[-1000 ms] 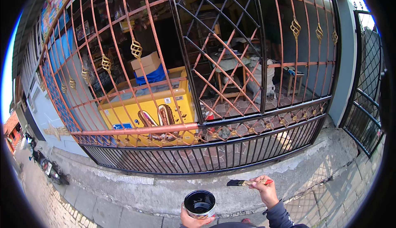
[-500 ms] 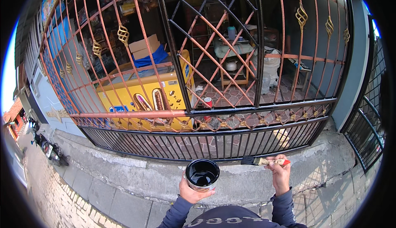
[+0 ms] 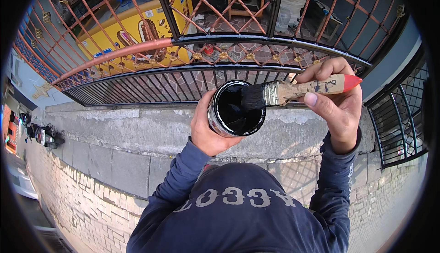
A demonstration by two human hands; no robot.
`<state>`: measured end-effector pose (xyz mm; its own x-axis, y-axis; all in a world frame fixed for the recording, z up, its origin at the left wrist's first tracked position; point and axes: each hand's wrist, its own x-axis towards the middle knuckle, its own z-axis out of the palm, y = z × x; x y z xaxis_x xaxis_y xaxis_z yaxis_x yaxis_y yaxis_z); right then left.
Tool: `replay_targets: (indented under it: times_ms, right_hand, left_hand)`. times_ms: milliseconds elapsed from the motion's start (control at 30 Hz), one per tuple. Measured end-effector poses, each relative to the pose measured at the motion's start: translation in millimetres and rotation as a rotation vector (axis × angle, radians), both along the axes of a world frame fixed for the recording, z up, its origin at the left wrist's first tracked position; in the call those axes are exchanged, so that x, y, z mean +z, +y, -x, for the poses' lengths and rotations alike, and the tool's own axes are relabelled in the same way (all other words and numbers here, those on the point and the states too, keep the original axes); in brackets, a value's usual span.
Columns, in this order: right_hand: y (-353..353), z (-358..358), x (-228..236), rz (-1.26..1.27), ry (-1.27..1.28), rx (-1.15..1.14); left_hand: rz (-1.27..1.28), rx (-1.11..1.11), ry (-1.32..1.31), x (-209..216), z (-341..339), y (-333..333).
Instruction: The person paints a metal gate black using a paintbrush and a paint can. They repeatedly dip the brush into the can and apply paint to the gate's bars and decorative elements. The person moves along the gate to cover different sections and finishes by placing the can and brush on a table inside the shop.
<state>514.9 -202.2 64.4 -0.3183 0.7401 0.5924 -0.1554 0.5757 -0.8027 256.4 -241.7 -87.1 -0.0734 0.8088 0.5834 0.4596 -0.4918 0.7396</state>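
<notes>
One brush (image 3: 289, 92) was gripped between the closed fingers (image 3: 323, 105) of the right hand (image 3: 341, 120), its long axis almost crosswise, bristles (image 3: 253, 98) leftward, at the mouth of the can (image 3: 215, 120). The can, to the left of these fingers, was held by the left hand (image 3: 211, 136), curled around its side. Glossy black paint (image 3: 231, 111) was seen inside; the wooden handle (image 3: 317, 87) was red-tipped and dark-spotted.

Two hands (image 3: 207, 135), one paintbrush (image 3: 294, 91), one can (image 3: 217, 124), one yellow freezer (image 3: 134, 22).
</notes>
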Motion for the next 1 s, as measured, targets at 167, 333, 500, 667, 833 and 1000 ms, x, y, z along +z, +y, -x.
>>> replay_targets:
  times_ms: [167, 333, 500, 667, 833, 1000]
  right_hand:
    - [10, 22, 4, -0.238, -0.373, 0.051]
    - [18, 45, 2, -0.27, -0.641, 0.066]
    - [23, 70, -6, -0.28, -0.749, 0.146]
    - [24, 96, -15, -0.353, -0.849, 0.203]
    - [28, 97, 4, -0.276, -0.801, 0.196]
    - [26, 89, 32, -0.282, -0.645, 0.155]
  left_hand:
    - [-0.012, 0.035, 0.034, 2, -4, -5]
    - [-0.019, 0.098, -0.028, -5, -2, -12]
    - [0.008, 0.147, -0.099, -13, 5, -17]
    - [-0.029, 0.2, -0.073, -17, 15, -21]
    - [0.013, 0.223, -0.104, -15, 23, -27]
    - [0.021, 0.28, -0.018, -10, 29, -28]
